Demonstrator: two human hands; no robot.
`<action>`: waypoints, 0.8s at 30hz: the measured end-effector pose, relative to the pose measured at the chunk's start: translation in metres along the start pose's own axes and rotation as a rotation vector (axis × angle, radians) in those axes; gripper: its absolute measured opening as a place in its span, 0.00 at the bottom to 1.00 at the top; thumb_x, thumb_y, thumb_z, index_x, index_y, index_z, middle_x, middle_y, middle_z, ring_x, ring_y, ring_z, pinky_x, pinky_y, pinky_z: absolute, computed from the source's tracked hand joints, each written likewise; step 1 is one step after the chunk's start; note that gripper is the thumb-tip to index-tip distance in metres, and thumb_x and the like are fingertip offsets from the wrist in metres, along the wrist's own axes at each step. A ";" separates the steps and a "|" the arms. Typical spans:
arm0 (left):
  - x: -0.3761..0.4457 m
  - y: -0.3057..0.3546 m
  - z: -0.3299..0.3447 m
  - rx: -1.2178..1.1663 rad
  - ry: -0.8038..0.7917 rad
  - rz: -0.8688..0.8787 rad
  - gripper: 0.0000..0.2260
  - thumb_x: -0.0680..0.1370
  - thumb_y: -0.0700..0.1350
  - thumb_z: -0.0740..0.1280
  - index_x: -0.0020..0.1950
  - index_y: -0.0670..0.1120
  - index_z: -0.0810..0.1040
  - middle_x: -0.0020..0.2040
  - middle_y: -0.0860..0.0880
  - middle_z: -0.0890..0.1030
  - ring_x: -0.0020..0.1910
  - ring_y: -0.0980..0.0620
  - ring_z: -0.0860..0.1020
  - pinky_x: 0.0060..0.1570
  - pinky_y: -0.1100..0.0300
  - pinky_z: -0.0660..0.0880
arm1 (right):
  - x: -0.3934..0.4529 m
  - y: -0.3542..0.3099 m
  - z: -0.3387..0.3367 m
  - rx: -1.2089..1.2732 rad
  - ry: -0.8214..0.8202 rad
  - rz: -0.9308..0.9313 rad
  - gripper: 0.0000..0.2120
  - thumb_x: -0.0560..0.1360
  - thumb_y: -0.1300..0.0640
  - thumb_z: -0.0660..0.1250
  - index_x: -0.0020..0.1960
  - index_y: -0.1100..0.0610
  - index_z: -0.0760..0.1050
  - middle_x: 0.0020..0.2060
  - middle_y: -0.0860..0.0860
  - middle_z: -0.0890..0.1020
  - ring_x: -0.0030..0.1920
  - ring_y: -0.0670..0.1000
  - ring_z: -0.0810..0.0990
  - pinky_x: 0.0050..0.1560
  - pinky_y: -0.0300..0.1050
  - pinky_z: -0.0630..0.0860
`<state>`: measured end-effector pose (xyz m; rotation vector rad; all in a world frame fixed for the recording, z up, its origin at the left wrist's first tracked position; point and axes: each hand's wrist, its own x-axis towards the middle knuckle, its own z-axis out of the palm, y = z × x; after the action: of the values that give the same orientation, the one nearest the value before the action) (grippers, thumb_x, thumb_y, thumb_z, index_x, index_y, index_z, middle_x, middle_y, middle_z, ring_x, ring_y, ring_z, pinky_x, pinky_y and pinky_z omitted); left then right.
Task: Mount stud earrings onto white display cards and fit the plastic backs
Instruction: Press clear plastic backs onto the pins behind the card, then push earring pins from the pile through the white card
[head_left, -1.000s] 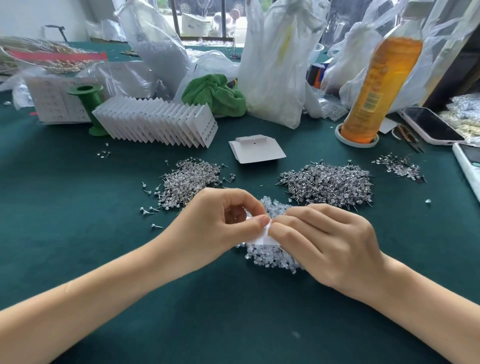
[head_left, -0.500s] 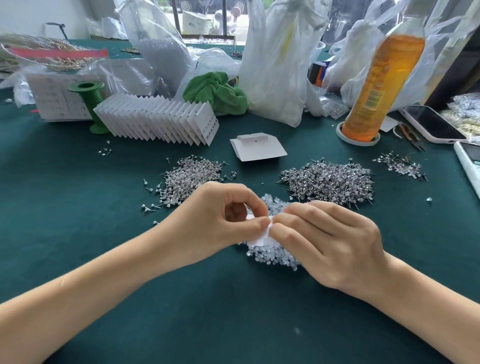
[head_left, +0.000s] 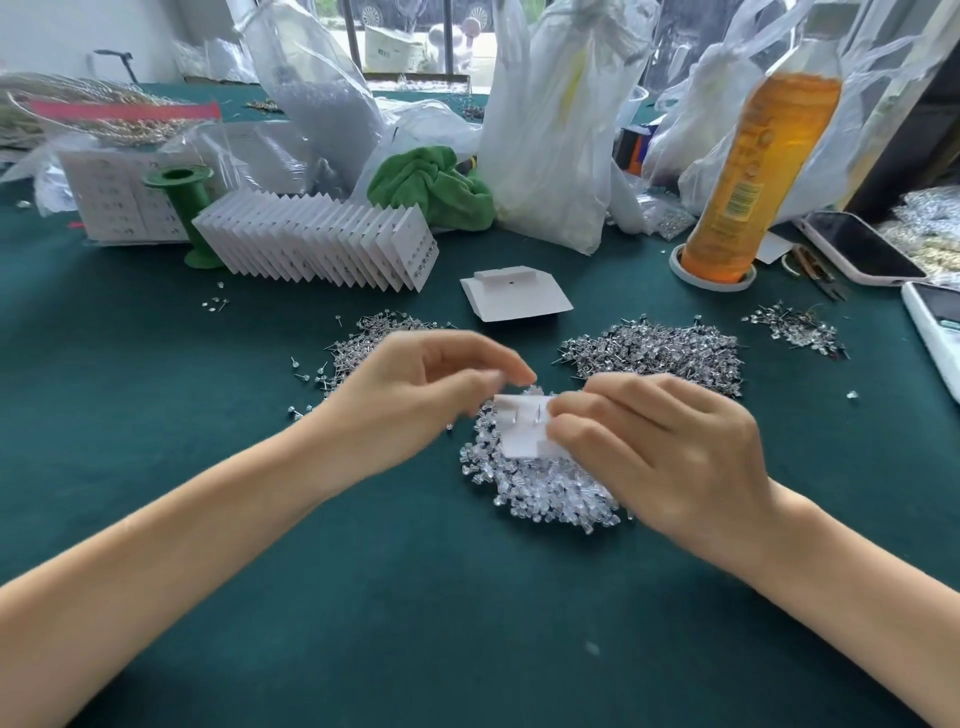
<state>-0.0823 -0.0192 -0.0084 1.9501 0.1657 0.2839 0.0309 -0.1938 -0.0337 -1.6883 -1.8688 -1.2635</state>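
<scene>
Two posts stand up from the back of the card (head_left: 521, 427), which the right hand (head_left: 660, 457) pinches by its right edge just above the heap of plastic backs (head_left: 550, 488). The left hand (head_left: 415, 400) hovers at the card's upper left corner, fingers loosely curled and blurred; whether it touches the card or holds a back I cannot tell. Judging by the bare posts, the studs are through the card and the step in hand is fitting the backs. The next move probably calls for picking one back from the heap, lining its hole with a post and pushing it down while the right hand keeps the card steady. Loose studs lie in piles on the bench (head_left: 156, 415), left (head_left: 363, 348) and right (head_left: 660, 353), with finished cards (head_left: 317, 244) stacked behind.
</scene>
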 end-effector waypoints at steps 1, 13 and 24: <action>0.001 0.000 -0.002 0.024 0.023 0.021 0.12 0.74 0.36 0.64 0.47 0.51 0.84 0.34 0.55 0.79 0.34 0.45 0.71 0.35 0.55 0.67 | 0.002 0.002 -0.001 -0.002 0.003 0.044 0.08 0.73 0.66 0.70 0.36 0.58 0.81 0.36 0.49 0.84 0.37 0.51 0.83 0.34 0.42 0.77; 0.008 -0.006 -0.004 -0.024 0.206 0.097 0.06 0.72 0.37 0.72 0.44 0.48 0.82 0.34 0.52 0.82 0.32 0.56 0.76 0.35 0.66 0.73 | 0.020 0.019 -0.003 0.789 -0.138 1.085 0.14 0.69 0.48 0.73 0.53 0.49 0.77 0.43 0.41 0.84 0.38 0.42 0.79 0.39 0.29 0.73; 0.020 -0.021 -0.037 0.579 0.104 0.323 0.36 0.69 0.56 0.74 0.73 0.56 0.62 0.69 0.61 0.68 0.68 0.64 0.65 0.66 0.73 0.59 | 0.052 0.049 0.032 1.252 -0.368 1.285 0.03 0.71 0.60 0.73 0.43 0.53 0.80 0.34 0.49 0.85 0.28 0.43 0.78 0.26 0.32 0.71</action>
<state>-0.0733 0.0267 -0.0122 2.5398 -0.0060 0.6024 0.0733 -0.1405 0.0056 -1.6678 -0.7901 0.6342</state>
